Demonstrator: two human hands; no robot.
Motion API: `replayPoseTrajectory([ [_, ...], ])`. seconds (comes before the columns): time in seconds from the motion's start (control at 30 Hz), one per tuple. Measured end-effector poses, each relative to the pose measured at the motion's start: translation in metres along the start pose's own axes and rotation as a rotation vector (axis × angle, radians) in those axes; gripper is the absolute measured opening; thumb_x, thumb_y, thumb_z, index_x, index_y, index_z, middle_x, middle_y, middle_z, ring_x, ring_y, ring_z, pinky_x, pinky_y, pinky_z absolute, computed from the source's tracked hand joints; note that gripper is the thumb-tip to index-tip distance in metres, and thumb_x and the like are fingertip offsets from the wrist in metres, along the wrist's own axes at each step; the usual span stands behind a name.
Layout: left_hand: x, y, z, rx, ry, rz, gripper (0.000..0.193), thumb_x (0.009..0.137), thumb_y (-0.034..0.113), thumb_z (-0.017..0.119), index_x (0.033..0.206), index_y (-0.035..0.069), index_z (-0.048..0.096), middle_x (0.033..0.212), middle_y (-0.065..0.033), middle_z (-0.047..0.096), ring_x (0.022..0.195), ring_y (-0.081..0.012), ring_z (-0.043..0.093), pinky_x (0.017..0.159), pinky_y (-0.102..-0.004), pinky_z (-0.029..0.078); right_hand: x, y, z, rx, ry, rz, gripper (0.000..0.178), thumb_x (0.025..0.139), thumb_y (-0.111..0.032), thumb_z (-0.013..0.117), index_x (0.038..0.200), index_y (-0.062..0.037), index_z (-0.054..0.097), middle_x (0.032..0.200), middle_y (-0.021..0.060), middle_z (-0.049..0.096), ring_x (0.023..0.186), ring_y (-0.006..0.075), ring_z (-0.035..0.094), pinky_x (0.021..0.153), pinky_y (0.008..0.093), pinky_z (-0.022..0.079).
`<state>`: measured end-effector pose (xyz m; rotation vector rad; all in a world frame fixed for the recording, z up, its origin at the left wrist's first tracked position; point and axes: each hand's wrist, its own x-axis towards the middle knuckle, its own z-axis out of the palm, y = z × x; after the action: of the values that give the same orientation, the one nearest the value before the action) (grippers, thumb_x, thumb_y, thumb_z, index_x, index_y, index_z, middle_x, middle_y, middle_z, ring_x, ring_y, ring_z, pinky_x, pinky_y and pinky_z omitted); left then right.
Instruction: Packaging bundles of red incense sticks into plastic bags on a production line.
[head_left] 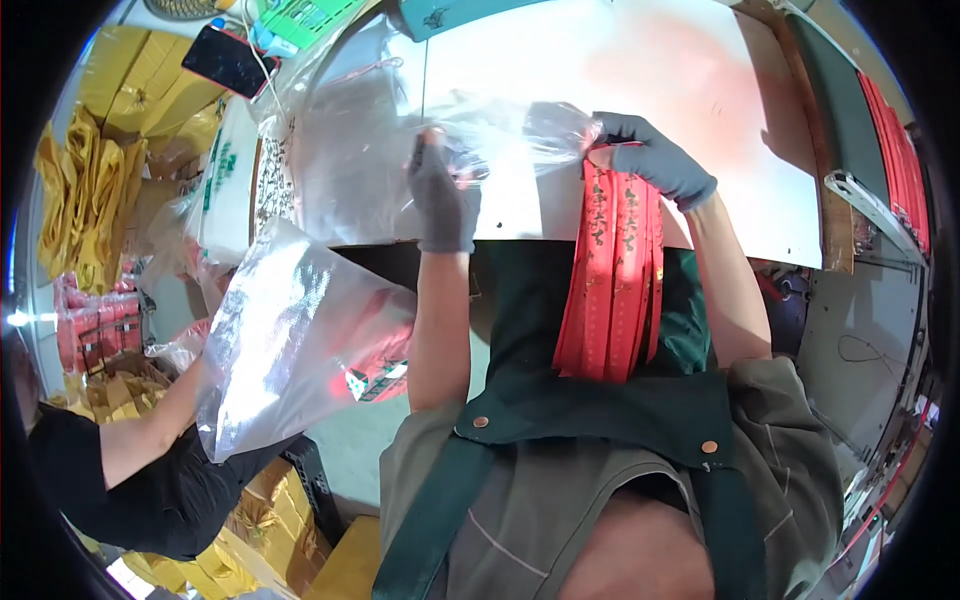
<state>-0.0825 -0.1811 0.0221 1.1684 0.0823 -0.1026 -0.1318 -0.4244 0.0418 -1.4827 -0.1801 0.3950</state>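
My left hand (pixel 440 195), in a grey glove with bare fingertips, pinches one end of a clear plastic bag (pixel 510 135) above the white table. The bag stretches across to my right hand (pixel 655 165), gloved the same way. That hand is closed round the upper end of a bundle of long red strips (pixel 615 270) with dark and gold print. The strips hang over the table's near edge in front of my apron. Whether my right fingers also grip the bag cannot be made out. More clear plastic bags (pixel 345 150) lie flat left of my left hand.
At left a co-worker's arm (pixel 150 425) is beside a large clear bag (pixel 290 340) with something red inside. A phone (pixel 230 62) and a green basket (pixel 300 18) are at the far left. Yellow bundles (pixel 90 200) hang beyond. More red strips (pixel 893 160) lie at far right.
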Motion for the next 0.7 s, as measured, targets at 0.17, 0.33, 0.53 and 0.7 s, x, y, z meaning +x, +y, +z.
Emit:
replayPoseTrajectory([
  [0.17, 0.008, -0.015, 0.035, 0.458, -0.005, 0.547, 0.014, 0.088, 0.017, 0.052, 0.084, 0.005, 0.059, 0.064, -0.0016, 0.055, 0.055, -0.0127, 0.054, 0.048, -0.0283, 0.042, -0.012, -0.021, 0.006, -0.083, 0.013, -0.076, 0.024, 0.081, -0.014, 0.058, 0.102, -0.0009, 0.060, 0.082, 0.0053, 0.063, 0.078, 0.0122, 0.058, 0.077, 0.0244, 0.046],
  [0.33, -0.056, -0.015, 0.076, 0.827, -0.609, 0.921, 0.022, 0.078, 0.025, 0.071, 0.086, 0.009, 0.058, 0.054, -0.0049, 0.050, 0.044, -0.0226, 0.050, 0.047, -0.0322, 0.042, -0.012, 0.010, -0.003, 0.076, 0.136, -0.206, 0.067, 0.085, -0.025, 0.062, 0.140, -0.0043, 0.032, 0.108, 0.0071, 0.062, 0.096, 0.0123, 0.056, 0.088, 0.0276, 0.043],
  [0.53, -0.086, 0.012, 0.028, 1.231, -0.995, 0.338, 0.025, 0.073, 0.033, 0.071, 0.078, 0.011, 0.060, 0.062, -0.0098, 0.055, 0.061, -0.0277, 0.059, 0.057, -0.0414, 0.046, -0.101, 0.101, 0.028, -0.433, 0.311, -0.141, 0.082, 0.083, -0.037, 0.064, 0.142, 0.0007, 0.021, 0.144, 0.0156, 0.030, 0.132, 0.0243, 0.030, 0.108, 0.0344, 0.026],
  [0.7, -0.135, -0.020, -0.016, 1.090, -1.198, -0.030, 0.015, 0.076, 0.023, 0.069, 0.075, 0.010, 0.063, 0.069, -0.0080, 0.062, 0.062, -0.0241, 0.062, 0.058, -0.0355, 0.047, -0.165, 0.095, 0.093, 0.082, 0.228, -0.013, 0.061, 0.089, -0.017, 0.049, 0.140, 0.0025, 0.023, 0.143, 0.0185, 0.032, 0.131, 0.0233, 0.031, 0.108, 0.0347, 0.024],
])
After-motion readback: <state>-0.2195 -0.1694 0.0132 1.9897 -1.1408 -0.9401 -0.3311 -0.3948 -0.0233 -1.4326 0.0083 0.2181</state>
